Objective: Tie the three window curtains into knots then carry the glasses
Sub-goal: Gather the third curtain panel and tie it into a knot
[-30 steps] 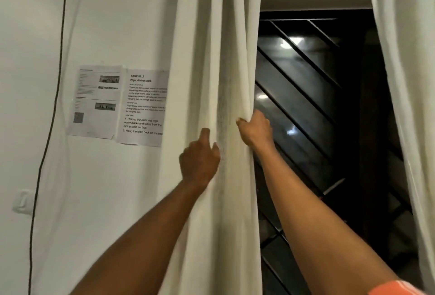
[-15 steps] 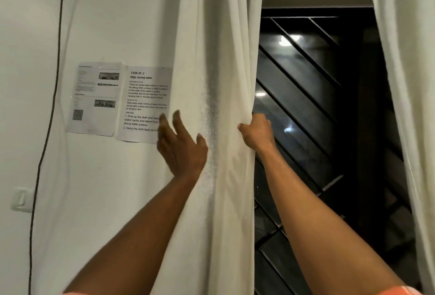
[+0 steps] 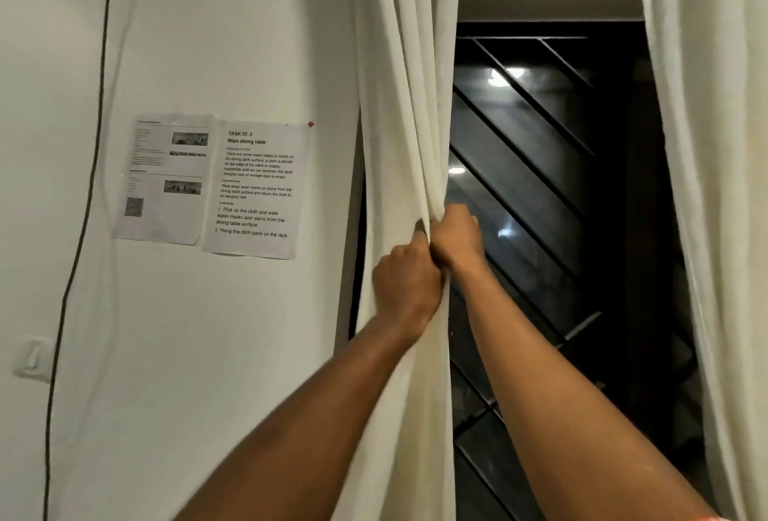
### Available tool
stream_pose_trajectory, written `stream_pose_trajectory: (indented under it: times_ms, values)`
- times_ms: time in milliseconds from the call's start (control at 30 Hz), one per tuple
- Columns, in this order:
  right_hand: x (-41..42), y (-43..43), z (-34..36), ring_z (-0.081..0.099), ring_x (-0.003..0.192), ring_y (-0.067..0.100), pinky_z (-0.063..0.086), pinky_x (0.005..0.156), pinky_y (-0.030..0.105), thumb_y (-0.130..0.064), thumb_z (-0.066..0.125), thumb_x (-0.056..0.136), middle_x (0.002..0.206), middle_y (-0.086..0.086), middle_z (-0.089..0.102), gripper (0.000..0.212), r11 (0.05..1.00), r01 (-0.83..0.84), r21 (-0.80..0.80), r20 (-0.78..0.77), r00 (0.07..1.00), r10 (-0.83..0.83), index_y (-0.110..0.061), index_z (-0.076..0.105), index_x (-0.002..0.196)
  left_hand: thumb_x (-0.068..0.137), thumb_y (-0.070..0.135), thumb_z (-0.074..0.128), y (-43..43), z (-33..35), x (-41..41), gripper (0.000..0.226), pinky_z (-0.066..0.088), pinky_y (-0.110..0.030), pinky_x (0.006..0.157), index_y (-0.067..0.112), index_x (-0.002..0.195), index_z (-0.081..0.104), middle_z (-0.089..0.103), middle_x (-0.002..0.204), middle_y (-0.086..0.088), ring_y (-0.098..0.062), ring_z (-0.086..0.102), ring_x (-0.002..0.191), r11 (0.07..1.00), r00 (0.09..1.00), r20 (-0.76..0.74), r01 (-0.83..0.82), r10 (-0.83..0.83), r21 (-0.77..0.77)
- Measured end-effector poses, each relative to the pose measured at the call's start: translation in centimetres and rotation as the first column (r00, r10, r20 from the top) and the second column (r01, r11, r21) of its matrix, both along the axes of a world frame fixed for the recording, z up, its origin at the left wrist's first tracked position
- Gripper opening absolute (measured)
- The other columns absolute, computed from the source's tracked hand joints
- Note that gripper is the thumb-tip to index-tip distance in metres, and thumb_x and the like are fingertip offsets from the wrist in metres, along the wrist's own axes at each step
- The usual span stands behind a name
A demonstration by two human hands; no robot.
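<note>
My left grip (image 3: 407,283) and right grip (image 3: 456,239) both clenched round bunched cream fabric window curtain (image 3: 401,105), soft, light, floppy, likely best gathered at mid-height for knotting

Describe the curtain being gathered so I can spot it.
Start at the dark window. Cream curtains hang either side; this left curtain is next to the printed sheets. Unlike the right curtain, the left hand and right hand bunch it.
</note>
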State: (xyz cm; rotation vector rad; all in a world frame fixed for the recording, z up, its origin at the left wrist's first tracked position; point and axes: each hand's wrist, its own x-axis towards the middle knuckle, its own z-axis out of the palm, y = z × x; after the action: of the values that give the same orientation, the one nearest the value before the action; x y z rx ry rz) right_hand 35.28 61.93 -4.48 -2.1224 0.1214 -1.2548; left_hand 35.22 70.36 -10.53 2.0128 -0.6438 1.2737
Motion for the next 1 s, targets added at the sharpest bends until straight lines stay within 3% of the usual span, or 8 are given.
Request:
stream_pose_trajectory:
  times_ms: [167,267,367,467,567,800,900,1000]
  values:
    - [-1.5,-2.5,0.2,0.062,0.086,0.027,0.045,0.064,0.031,-0.017,0.055,0.09,0.096,0.012,0.064,0.008,0.998,-0.048,0.027,-0.04,0.998,0.049,-0.014,0.054,0.082,0.1,0.023,0.037,-1.3,0.6,-1.6,0.03,0.054,-0.038,0.071,0.008,0.114,0.059,0.068,0.097,-0.01,-0.026,0.066,0.082,0.988,0.976,0.162,0.153,-0.148,-0.019]
    - [-1.7,-2.2,0.2,0.058,0.08,0.023,0.041,0.058,0.027,-0.015,0.054,0.09,0.086,0.007,0.061,0.016,0.996,-0.079,-0.035,-0.062,0.995,0.077,-0.014,0.051,0.074,0.095,0.017,0.043,-1.8,-0.1,-0.9,0.027,0.054,-0.039,0.077,0.009,0.116,0.058,0.058,0.113,-0.008,-0.025,0.058,0.098,0.982,0.969,0.208,0.156,-0.131,-0.106]
    - [-1.2,-1.4,0.1,0.061,0.084,0.024,0.043,0.054,0.024,-0.014,0.054,0.091,0.093,0.009,0.064,0.012,0.985,-0.153,-0.079,-0.105,0.984,0.144,-0.005,0.06,0.096,0.09,0.021,0.054,-2.2,-2.0,0.4,0.057,0.045,-0.035,0.097,0.019,0.143,0.032,0.037,0.142,-0.004,-0.022,0.045,0.123,0.911,0.934,0.042,0.356,-0.356,-0.207]
    - [-0.4,-0.4,-0.1,0.064,0.094,0.029,0.056,0.069,0.035,-0.023,0.055,0.093,0.109,0.014,0.065,0.032,0.972,-0.228,-0.046,-0.167,0.962,0.218,-0.002,0.058,0.117,0.087,0.032,0.064,-2.3,-3.9,1.3,0.086,0.043,-0.034,0.097,0.032,0.149,0.005,0.029,0.15,0.0,-0.019,0.043,0.129,0.844,0.869,-0.088,0.443,-0.488,-0.302]
    - [0.0,0.7,-0.4,0.064,0.093,0.032,0.06,0.063,0.04,-0.027,0.051,0.097,0.11,0.016,0.061,0.034,0.953,-0.302,0.002,-0.273,0.917,0.291,-0.001,0.053,0.119,0.084,0.043,0.067,-2.0,-4.7,2.5,0.098,0.048,-0.033,0.091,0.032,0.149,-0.004,0.03,0.151,-0.001,-0.02,0.049,0.125,0.884,0.917,-0.101,0.337,-0.386,-0.323]
    - [1.2,2.3,0.2,0.068,0.082,0.027,0.061,0.071,0.042,-0.034,0.054,0.092,0.103,0.011,0.064,0.037,0.968,-0.187,-0.17,-0.319,0.94,0.125,-0.007,0.055,0.117,0.08,0.031,0.074,-0.1,-4.0,5.4,0.104,0.056,-0.039,0.075,0.03,0.147,-0.006,0.008,0.158,-0.008,-0.03,0.052,0.121,0.983,1.0,0.0,-0.015,0.016,-0.181]
    - [1.4,2.7,0.9,0.063,0.104,0.028,0.052,0.09,0.045,-0.052,0.05,0.092,0.118,0.008,0.064,0.054,0.972,-0.001,-0.235,-0.119,0.993,-0.028,-0.016,0.051,0.131,0.079,0.04,0.072,0.5,-3.0,6.3,0.102,0.056,-0.043,0.077,0.029,0.148,-0.003,0.004,0.159,-0.009,-0.033,0.045,0.128,0.99,0.996,0.083,-0.028,0.039,-0.138]
    - [1.1,3.1,2.2,0.056,0.118,0.028,0.045,0.093,0.041,-0.053,0.047,0.094,0.13,0.008,0.058,0.058,0.966,0.1,-0.239,0.142,0.988,-0.068,-0.02,0.039,0.142,0.081,0.035,0.07,0.9,-1.5,6.9,0.103,0.058,-0.042,0.076,0.029,0.149,-0.008,-0.006,0.16,-0.007,-0.034,0.032,0.136,0.995,0.987,0.154,-0.039,0.053,-0.095]
